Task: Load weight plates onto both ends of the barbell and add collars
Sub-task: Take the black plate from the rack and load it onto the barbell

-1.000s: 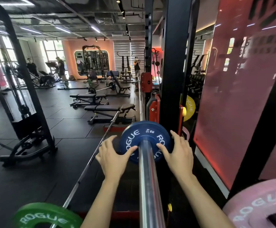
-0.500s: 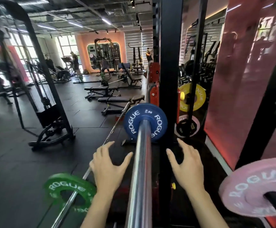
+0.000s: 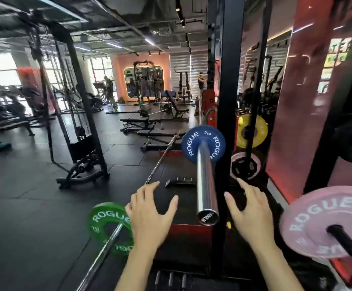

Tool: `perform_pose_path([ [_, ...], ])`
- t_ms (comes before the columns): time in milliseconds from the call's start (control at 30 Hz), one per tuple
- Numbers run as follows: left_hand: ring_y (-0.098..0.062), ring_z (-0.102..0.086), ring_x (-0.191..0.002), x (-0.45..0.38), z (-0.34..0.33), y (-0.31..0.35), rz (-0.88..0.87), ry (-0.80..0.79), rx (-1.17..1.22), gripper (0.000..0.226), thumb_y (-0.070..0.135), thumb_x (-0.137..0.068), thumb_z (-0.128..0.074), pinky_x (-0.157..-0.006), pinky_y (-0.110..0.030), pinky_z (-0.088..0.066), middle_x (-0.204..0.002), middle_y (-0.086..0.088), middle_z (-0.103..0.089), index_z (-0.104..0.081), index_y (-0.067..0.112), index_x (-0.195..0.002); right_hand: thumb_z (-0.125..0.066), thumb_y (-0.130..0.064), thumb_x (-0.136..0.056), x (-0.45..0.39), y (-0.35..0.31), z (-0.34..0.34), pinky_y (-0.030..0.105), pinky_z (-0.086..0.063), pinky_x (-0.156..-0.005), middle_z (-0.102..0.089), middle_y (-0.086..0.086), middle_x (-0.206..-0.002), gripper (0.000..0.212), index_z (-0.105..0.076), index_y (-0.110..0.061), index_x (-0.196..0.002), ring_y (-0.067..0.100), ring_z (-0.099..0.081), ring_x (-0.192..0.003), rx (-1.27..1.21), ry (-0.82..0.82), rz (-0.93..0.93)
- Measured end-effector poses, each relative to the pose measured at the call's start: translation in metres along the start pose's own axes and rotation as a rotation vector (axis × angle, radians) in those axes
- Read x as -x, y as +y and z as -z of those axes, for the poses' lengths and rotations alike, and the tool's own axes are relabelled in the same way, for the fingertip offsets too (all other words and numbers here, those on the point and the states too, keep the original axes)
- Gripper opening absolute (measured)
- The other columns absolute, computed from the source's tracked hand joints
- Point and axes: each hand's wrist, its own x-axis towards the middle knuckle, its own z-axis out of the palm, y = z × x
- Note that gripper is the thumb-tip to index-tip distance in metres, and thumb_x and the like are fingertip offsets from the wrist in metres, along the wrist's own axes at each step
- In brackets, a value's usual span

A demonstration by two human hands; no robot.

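Flanking the barbell sleeve (image 3: 205,181), both hands (image 3: 150,215) (image 3: 253,217) spread, touching nothing.

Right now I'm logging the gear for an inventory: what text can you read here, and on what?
"ROGUE", twice, with a small "2": blue plate on the barbell sleeve.
"ROGUE": green plate; its small number is too blurred.
"ROGUE": pink plate; smaller print unreadable.
Barbell end cap: print too blurred to read surely.
Yellow plate: unreadable.

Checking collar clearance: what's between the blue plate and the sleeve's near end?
Head view: only bare chrome sleeve runs from the blue plate to the end cap. No collar on it. Left hand and right hand flank it, touching nothing.
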Motion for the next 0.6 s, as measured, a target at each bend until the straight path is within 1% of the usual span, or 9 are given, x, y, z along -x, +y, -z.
perform_pose_path([
  [100, -0.015, -0.047, -0.117, 0.029, 0.028, -0.002, 0.005, 0.002, 0.037, 0.059, 0.07, -0.081, -0.048, -0.1, -0.045, -0.035, -0.123, 0.012, -0.052, -0.054, 0.033, -0.125, -0.061, -0.046, -0.089, 0.033, -0.015, 0.016, 0.036, -0.042, -0.094, -0.06, 0.001, -0.123, 0.056, -0.054, -0.017, -0.136, 0.023, -0.049, -0.118, 0.013, -0.006, 0.024],
  [200, -0.014, -0.046, -0.117, 0.058, 0.049, 0.003, 0.016, -0.027, 0.03, 0.058, 0.07, -0.082, -0.047, -0.1, -0.042, -0.032, -0.123, 0.013, -0.051, -0.052, 0.033, -0.126, -0.057, -0.05, -0.089, 0.057, -0.023, 0.033, 0.034, -0.04, -0.097, -0.059, 0.0, -0.127, 0.058, -0.052, -0.018, -0.137, 0.021, -0.048, -0.121, 0.038, -0.042, 0.018],
  [333, -0.01, -0.043, -0.119, 0.09, 0.072, 0.021, 0.001, -0.066, 0.064, 0.059, 0.07, -0.082, -0.047, -0.099, -0.033, -0.027, -0.124, 0.014, -0.049, -0.051, 0.033, -0.128, -0.056, -0.051, -0.09, 0.078, -0.036, 0.059, 0.035, -0.039, -0.1, -0.057, -0.003, -0.129, 0.057, -0.05, -0.02, -0.138, 0.019, -0.045, -0.124, 0.027, -0.048, 0.025],
  [467, -0.012, -0.044, -0.118, 0.113, 0.086, 0.04, -0.031, -0.076, 0.026, 0.061, 0.07, -0.082, -0.046, -0.101, -0.04, -0.032, -0.124, 0.011, -0.051, -0.052, 0.03, -0.128, -0.056, -0.05, -0.09, 0.096, -0.036, 0.083, 0.038, -0.043, -0.098, -0.057, -0.002, -0.126, 0.057, -0.05, -0.019, -0.138, 0.021, -0.047, -0.122, 0.06, -0.046, 0.058],
  [600, -0.016, -0.046, -0.118, 0.134, 0.087, 0.077, -0.075, -0.073, 0.01, 0.061, 0.069, -0.083, -0.045, -0.101, -0.042, -0.031, -0.124, 0.01, -0.051, -0.052, 0.029, -0.128, -0.054, -0.051, -0.091, 0.106, -0.017, 0.121, 0.04, -0.046, -0.095, -0.056, -0.001, -0.126, 0.058, -0.048, -0.019, -0.139, 0.023, -0.048, -0.118, 0.098, -0.037, 0.077],
])
